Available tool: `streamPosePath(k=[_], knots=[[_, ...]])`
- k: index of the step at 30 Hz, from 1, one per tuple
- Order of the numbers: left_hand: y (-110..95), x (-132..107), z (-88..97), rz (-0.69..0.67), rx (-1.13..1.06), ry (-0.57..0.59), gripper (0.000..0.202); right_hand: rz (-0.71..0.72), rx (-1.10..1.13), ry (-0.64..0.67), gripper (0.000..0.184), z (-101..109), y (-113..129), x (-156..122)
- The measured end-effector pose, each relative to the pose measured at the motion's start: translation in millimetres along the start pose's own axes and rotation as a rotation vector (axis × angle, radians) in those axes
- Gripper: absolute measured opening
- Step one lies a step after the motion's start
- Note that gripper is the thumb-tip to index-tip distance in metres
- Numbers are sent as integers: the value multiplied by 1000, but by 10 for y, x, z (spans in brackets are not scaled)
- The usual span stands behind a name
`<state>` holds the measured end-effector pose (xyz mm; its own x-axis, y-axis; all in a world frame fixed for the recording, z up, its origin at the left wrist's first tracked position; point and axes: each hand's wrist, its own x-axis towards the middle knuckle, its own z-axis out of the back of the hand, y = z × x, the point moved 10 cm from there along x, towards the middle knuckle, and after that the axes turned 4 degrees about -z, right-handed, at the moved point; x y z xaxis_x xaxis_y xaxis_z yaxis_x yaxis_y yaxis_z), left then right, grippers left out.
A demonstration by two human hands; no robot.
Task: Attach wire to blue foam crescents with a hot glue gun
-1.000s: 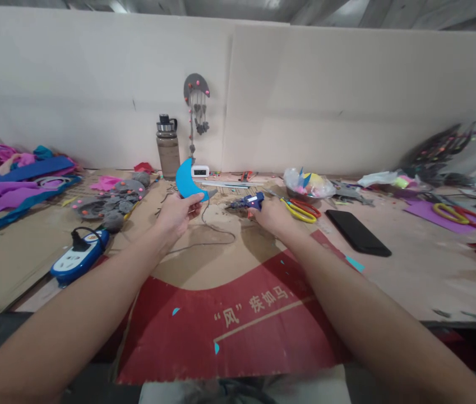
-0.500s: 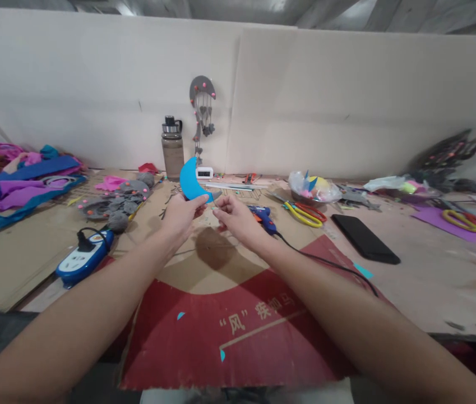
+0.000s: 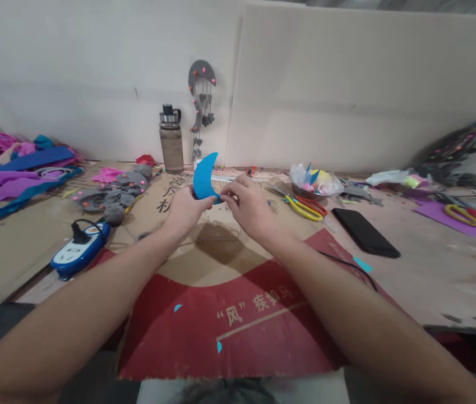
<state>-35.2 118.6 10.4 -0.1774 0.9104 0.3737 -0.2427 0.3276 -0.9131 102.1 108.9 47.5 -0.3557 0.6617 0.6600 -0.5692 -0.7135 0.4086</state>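
A blue crescent cutout (image 3: 204, 178), apparently felt, is held up above the cardboard by my left hand (image 3: 187, 209). Its thumb and fingers pinch the lower part, and one point of the crescent stands upward. My right hand (image 3: 246, 205) is closed in a pinch at the crescent's lower right tip; what lies between those fingertips is hidden. Beneath both hands, a thin grey strand (image 3: 208, 241) runs over the brown and red cardboard (image 3: 170, 348). Small blue scraps (image 3: 220, 347) lie on its red part.
At left are a power strip (image 3: 78, 247), grey felt pieces (image 3: 114, 196) and a cloth pile (image 3: 19, 174). A bottle (image 3: 171, 143) stands behind. Rightward lie yellow-and-red-handled scissors (image 3: 305, 209), a bagged bowl (image 3: 315, 182) and a black phone (image 3: 365, 232). A grey moon ornament (image 3: 202, 76) hangs on the wall.
The crescent has turned more upright and shifted right. My right hand has moved up and right, to the crescent's lower tip; it now hides the glue gun. The camera has tipped slightly downward.
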Motion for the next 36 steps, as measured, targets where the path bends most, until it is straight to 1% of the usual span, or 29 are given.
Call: streamPosePath(k=[5,9,11,16,18,22,24,26,29,31,34,36], knots=[[45,2,-83,34,-36,45,13,-59,50,-9,11,60,-98,25],[110,-7,-131,92,-143,52,14,-81,77,-19,12,77,-173,37],[112,-13,-151,104,-172,57,16,-99,90,-16,11,79,-215,48],[102,-7,-156,110,-173,69,20,-239,186,87,16,11,-328,51],[71,11,-175,63,-127,112,17,-312,262,122,17,-2,-361,30],[-36,38,-251,-88,-44,239,14,-444,381,205,18,-38,-412,-40],[-65,39,-288,-117,-48,291,13,-501,420,244,18,-60,-447,-75],[-69,32,-326,-98,-67,333,11,-549,461,275,18,-88,-487,-105],[-62,19,-346,-20,-149,338,13,-563,534,332,18,-147,-503,-133],[-108,7,-333,-14,-191,323,18,-553,577,392,18,-201,-486,-158],[-243,-25,-319,-97,-119,349,19,-550,620,488,17,-284,-458,-218],[-338,-55,-319,-177,-37,382,18,-552,643,518,15,-319,-451,-246]])
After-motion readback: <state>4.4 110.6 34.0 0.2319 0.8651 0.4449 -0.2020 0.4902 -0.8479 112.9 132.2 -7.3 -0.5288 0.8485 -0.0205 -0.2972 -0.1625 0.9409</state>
